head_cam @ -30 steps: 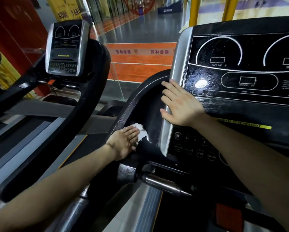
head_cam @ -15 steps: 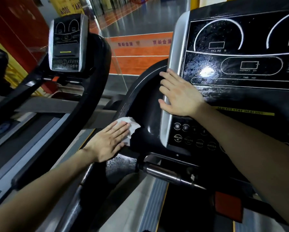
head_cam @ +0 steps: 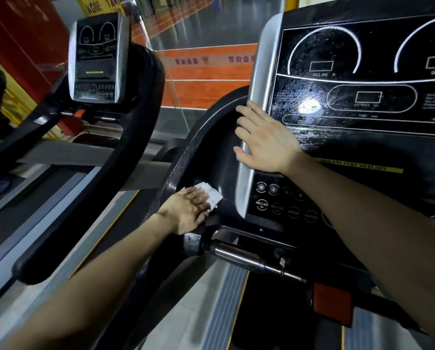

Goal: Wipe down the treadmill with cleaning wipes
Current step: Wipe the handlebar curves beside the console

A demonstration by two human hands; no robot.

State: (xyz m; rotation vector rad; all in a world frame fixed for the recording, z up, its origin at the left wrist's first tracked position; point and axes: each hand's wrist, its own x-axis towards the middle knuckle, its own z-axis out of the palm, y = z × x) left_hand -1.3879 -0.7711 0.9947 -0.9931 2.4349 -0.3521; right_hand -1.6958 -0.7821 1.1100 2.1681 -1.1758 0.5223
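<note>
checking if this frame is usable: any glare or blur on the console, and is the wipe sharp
Head view: a bright glare spot sits on the droplet-speckled console, left of the distance window; the wipe and the left hand pressing it look soft; the right hand on the silver trim is sharper; the wide-angle lens bows the edges.
</note>
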